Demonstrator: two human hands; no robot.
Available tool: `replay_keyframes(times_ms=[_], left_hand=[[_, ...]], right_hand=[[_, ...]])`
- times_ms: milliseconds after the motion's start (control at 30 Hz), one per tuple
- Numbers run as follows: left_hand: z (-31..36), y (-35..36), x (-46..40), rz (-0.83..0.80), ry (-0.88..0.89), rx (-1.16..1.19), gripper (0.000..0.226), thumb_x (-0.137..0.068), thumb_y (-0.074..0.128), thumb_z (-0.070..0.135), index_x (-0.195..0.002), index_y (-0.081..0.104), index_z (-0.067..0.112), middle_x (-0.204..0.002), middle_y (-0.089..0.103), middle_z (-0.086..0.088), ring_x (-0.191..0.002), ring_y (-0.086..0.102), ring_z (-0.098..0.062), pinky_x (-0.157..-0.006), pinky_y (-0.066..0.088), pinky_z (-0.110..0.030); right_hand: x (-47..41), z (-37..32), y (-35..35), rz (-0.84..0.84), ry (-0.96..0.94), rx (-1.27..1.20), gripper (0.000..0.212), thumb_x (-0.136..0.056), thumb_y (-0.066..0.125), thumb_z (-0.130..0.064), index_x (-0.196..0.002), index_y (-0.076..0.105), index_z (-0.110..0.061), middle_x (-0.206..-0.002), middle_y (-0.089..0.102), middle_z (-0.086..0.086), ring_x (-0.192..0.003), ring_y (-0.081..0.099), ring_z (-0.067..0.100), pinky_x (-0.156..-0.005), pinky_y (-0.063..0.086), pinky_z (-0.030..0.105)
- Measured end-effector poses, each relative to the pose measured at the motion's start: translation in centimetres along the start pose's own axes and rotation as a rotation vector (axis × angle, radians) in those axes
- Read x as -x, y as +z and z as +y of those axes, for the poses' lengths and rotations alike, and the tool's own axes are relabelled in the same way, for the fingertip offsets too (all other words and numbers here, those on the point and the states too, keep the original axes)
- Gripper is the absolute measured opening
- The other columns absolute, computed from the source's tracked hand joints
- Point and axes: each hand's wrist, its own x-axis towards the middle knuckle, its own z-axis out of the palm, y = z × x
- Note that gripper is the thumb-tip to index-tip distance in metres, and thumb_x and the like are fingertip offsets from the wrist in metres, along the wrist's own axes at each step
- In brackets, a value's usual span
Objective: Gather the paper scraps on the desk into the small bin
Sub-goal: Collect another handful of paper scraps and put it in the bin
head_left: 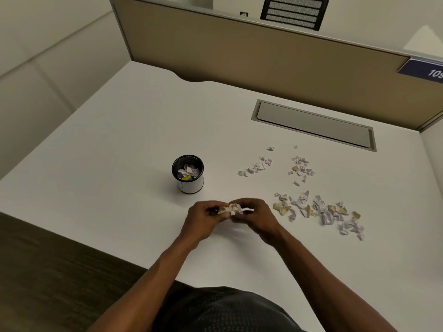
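Note:
A small round bin [190, 185] with a black mesh inside and a white wall stands on the white desk [119, 144]; crumpled white paper and a yellow bit lie in it. Just in front of the bin, my left hand [203, 220] and my right hand [257, 218] meet and together pinch a bunch of white and tan paper scraps [231, 209]. To the right, loose scraps lie in three patches: a large near pile [318, 212], a smaller cluster [300, 167] and a thin line of scraps [257, 166].
A grey cable hatch [314, 124] is set into the desk at the back right. A tan partition [239, 58] closes the far edge. The desk's front edge runs diagonally at lower left, with dark floor [48, 271] beyond.

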Motion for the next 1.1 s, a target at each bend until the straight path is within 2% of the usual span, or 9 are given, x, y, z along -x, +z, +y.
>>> replay_keyframes(times_ms=[167, 400, 533, 600, 733, 833, 933, 1033, 1100], left_hand=[[3.4, -2.4, -1.1, 0.069, 0.076, 0.100, 0.023, -0.078, 0.084, 0.016, -0.098, 0.080, 0.023, -0.093, 0.079, 0.008, -0.091, 0.073, -0.009, -0.087, 0.058, -0.029], [7.7, -7.2, -2.6, 0.168, 0.192, 0.164, 0.025, -0.078, 0.084, 0.017, -0.102, 0.079, 0.024, -0.100, 0.078, 0.007, -0.099, 0.073, -0.011, -0.091, 0.056, -0.031], [8.2, -9.2, -3.6, 0.252, 0.208, 0.120, 0.025, -0.080, 0.083, 0.016, -0.103, 0.078, 0.026, -0.100, 0.078, 0.009, -0.097, 0.073, -0.008, -0.088, 0.059, -0.032], [7.8, -9.8, -3.9, 0.294, 0.196, 0.056, 0.026, -0.082, 0.081, 0.019, -0.107, 0.077, 0.025, -0.103, 0.077, 0.009, -0.097, 0.072, -0.008, -0.087, 0.060, -0.032], [6.7, -10.2, -4.3, 0.334, 0.149, -0.101, 0.027, -0.085, 0.077, 0.019, -0.112, 0.075, 0.022, -0.110, 0.075, 0.001, -0.101, 0.070, -0.015, -0.088, 0.059, -0.031], [6.0, -10.1, -4.4, 0.336, 0.162, -0.307, 0.032, -0.087, 0.075, 0.014, -0.118, 0.073, 0.022, -0.111, 0.075, -0.001, -0.100, 0.069, -0.016, -0.080, 0.051, -0.021], [5.5, -9.8, -4.2, 0.324, 0.220, -0.446, 0.039, -0.086, 0.077, 0.013, -0.123, 0.070, 0.021, -0.112, 0.075, -0.004, -0.100, 0.069, -0.020, -0.081, 0.048, -0.022], [5.2, -9.6, -4.2, 0.318, 0.262, -0.489, 0.040, -0.085, 0.078, 0.017, -0.124, 0.069, 0.018, -0.114, 0.075, -0.006, -0.103, 0.070, -0.025, -0.090, 0.054, -0.030], [5.0, -9.6, -4.3, 0.323, 0.307, -0.515, 0.037, -0.084, 0.079, 0.016, -0.120, 0.071, 0.017, -0.110, 0.076, -0.005, -0.099, 0.071, -0.024, -0.087, 0.052, -0.026]], right_hand=[[-1.5, -4.6, 0.5, -0.055, -0.091, -0.082, 0.025, -0.077, 0.079, -0.001, -0.102, 0.074, -0.004, -0.100, 0.073, 0.020, -0.082, 0.071, 0.027, -0.083, 0.060, 0.040], [-4.4, -11.3, 2.5, -0.114, -0.220, -0.074, 0.031, -0.077, 0.078, 0.001, -0.108, 0.072, 0.000, -0.103, 0.073, 0.019, -0.086, 0.071, 0.027, -0.083, 0.060, 0.038], [-6.5, -12.8, 4.3, -0.085, -0.247, -0.021, 0.030, -0.077, 0.081, -0.007, -0.106, 0.073, -0.004, -0.101, 0.074, 0.016, -0.094, 0.072, 0.035, -0.086, 0.060, 0.046], [-7.4, -12.9, 5.3, -0.048, -0.237, 0.066, 0.030, -0.076, 0.082, -0.011, -0.105, 0.074, -0.009, -0.098, 0.076, 0.010, -0.091, 0.072, 0.032, -0.084, 0.061, 0.047], [-8.4, -12.7, 7.0, 0.022, -0.254, 0.380, 0.032, -0.077, 0.080, -0.018, -0.109, 0.074, -0.017, -0.104, 0.075, -0.001, -0.091, 0.071, 0.018, -0.081, 0.061, 0.036], [-8.1, -12.9, 7.7, -0.005, -0.339, 0.598, 0.029, -0.079, 0.073, -0.015, -0.108, 0.072, -0.014, -0.105, 0.074, 0.004, -0.093, 0.069, 0.021, -0.080, 0.057, 0.035], [-7.9, -12.6, 7.9, -0.047, -0.397, 0.732, 0.027, -0.075, 0.071, -0.006, -0.102, 0.068, -0.010, -0.098, 0.071, 0.011, -0.088, 0.065, 0.028, -0.077, 0.056, 0.041], [-7.9, -12.1, 7.9, -0.051, -0.456, 0.851, 0.043, -0.074, 0.068, 0.002, -0.115, 0.065, -0.009, -0.103, 0.070, 0.015, -0.094, 0.064, 0.033, -0.080, 0.055, 0.044], [-7.8, -12.0, 7.8, -0.041, -0.477, 0.884, 0.056, -0.073, 0.067, 0.005, -0.126, 0.060, -0.009, -0.110, 0.069, 0.016, -0.100, 0.063, 0.034, -0.085, 0.054, 0.044]])
